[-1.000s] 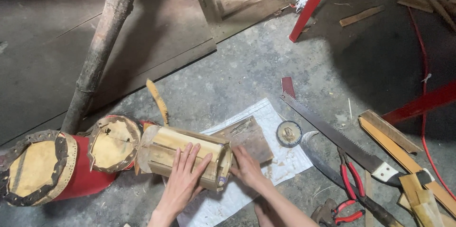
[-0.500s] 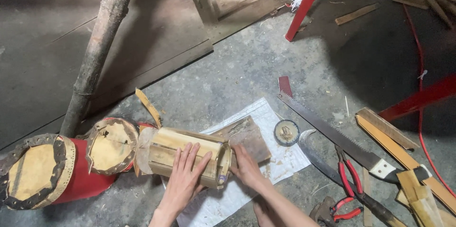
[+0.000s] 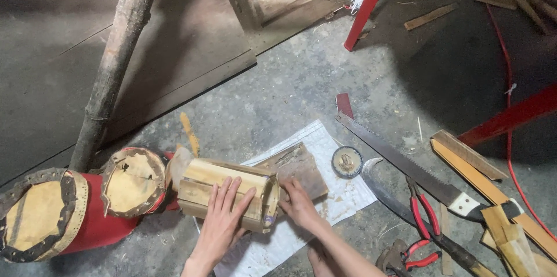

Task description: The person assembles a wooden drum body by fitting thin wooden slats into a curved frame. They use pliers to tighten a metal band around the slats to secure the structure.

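On the white printed paper sheet (image 3: 325,219) spread over the grey concrete floor, the head view shows a pale, unfinished cylindrical wooden drum shell (image 3: 223,194) lying on its side. The left hand (image 3: 223,219) lies flat on its staves, fingers spread. The right hand (image 3: 299,203) presses against the shell's open end, fingers curled at the rim. Left of the shell lie two red drums with tan skins (image 3: 87,207); right of it, a handsaw (image 3: 400,161), a curved blade (image 3: 394,196) and red-handled pliers (image 3: 423,225). Being round, the shell could roll if the pressure eases, and the blades lie near the right forearm.
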